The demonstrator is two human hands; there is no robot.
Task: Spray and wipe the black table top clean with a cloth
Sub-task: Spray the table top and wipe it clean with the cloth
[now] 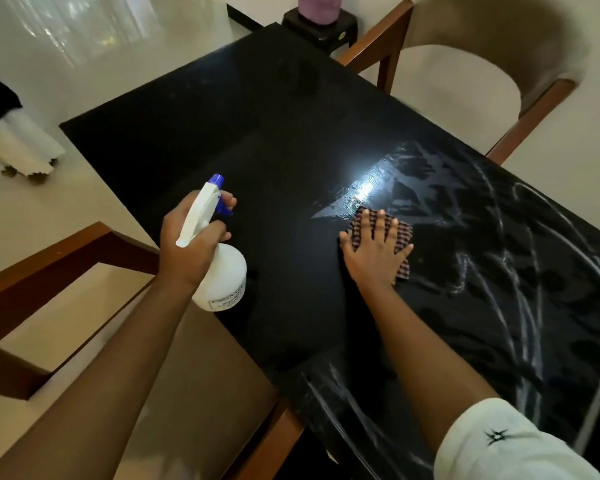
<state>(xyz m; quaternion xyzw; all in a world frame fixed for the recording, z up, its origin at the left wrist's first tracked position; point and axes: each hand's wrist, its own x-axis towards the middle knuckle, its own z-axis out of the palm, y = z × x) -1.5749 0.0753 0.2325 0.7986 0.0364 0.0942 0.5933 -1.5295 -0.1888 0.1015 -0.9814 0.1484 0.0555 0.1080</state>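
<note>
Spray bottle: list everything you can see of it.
The spray bottle is white and plastic-looking, with a rounded body, a white spray head, a blue nozzle tip and a blue trigger. A small printed label sits low on the body, but its text is unreadable. The left hand grips the neck, with a finger on the trigger. The bottle is tilted, nozzle aimed away, and held over the edge of the black table top. Liquid level cannot be told.

A pale, glossy floor [94, 98] reflects bright streaks of light at upper left; a wooden chair [458, 81] with a beige seat stands upper right; a second chair [73, 306] sits lower left; a small dark stand [321, 27] at the top bears a purple object [317, 6]; black-and-white fabric [11, 143] hangs at the left edge.
</note>
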